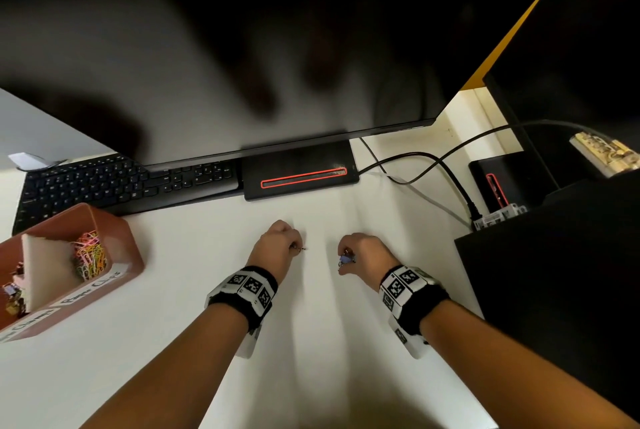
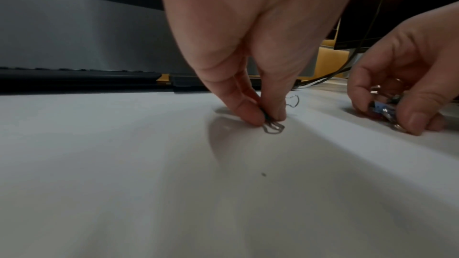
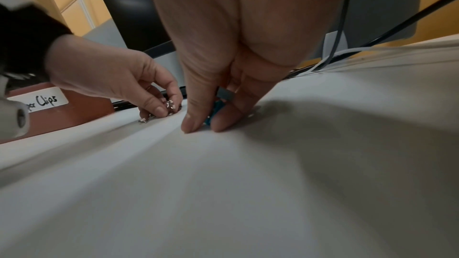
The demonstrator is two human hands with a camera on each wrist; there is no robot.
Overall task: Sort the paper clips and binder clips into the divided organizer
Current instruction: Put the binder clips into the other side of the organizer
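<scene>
My left hand (image 1: 294, 245) pinches a small dark binder clip (image 2: 269, 121) with wire handles against the white desk, thumb and forefinger curled on it. A little to its right, my right hand (image 1: 344, 260) pinches a blue binder clip (image 3: 214, 112) low on the desk; a grey clip (image 3: 226, 93) sits higher between the same fingers. The brown divided organizer (image 1: 131, 248) stands at the left. Its right compartment holds coloured paper clips (image 1: 90, 255) and its left compartment holds binder clips (image 1: 14, 293). White labels run along its front wall.
A black keyboard (image 1: 104, 182) and a monitor base (image 1: 298, 172) lie behind the hands, under a large dark monitor (image 1: 242, 47). Black cables (image 1: 433, 165) trail right toward a black box (image 1: 554, 272) at the desk's right edge.
</scene>
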